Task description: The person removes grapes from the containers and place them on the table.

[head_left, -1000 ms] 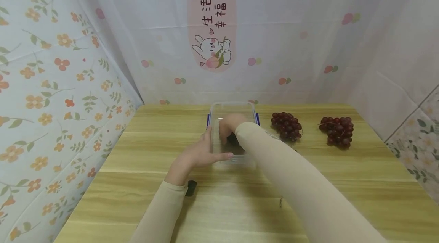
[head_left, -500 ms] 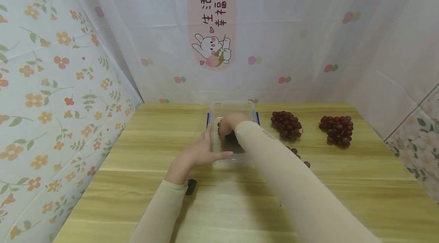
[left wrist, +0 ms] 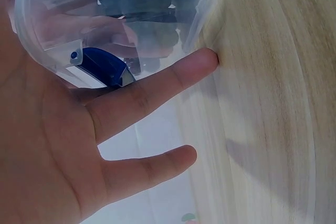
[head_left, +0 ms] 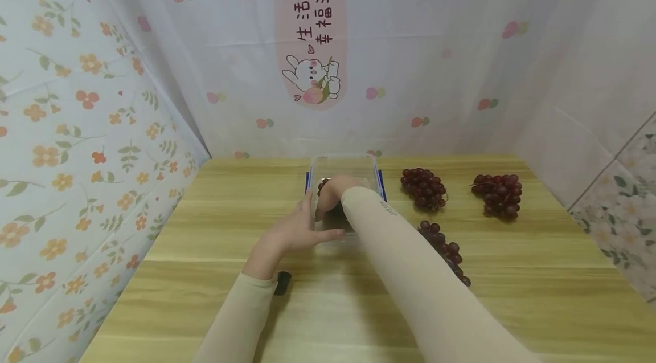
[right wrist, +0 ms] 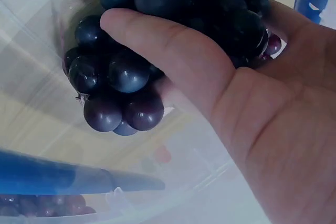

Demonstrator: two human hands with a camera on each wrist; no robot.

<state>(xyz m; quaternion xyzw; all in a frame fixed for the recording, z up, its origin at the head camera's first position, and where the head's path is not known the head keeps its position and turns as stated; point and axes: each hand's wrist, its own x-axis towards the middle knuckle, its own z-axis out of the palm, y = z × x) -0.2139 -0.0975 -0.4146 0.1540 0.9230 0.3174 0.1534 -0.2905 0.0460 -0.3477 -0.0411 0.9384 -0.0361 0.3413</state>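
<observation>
A clear plastic food box (head_left: 343, 156) with blue side latches stands near the table's back edge. My right hand (head_left: 335, 189) reaches down inside it and grips a bunch of dark grapes (right wrist: 123, 72), the thumb lying across the fruit in the right wrist view. From above, that hand and sleeve hide much of the bunch. My left hand (head_left: 287, 232) rests against the box's left side, thumb along the front. Its fingers (left wrist: 144, 100) look straight and spread in the left wrist view, beside a blue latch (left wrist: 102, 66).
Two bunches of red grapes, the nearer one (head_left: 424, 188) and the farther one (head_left: 498, 196), lie right of the box. A third, darker bunch (head_left: 445, 249) is partly behind my right sleeve. Near my left wrist is a small dark object (head_left: 283, 283). Patterned cloths hang behind and left.
My right hand and forearm have shifted slightly left within the box, uncovering more of the dark bunch on the table. The left hand keeps its place on the box.
</observation>
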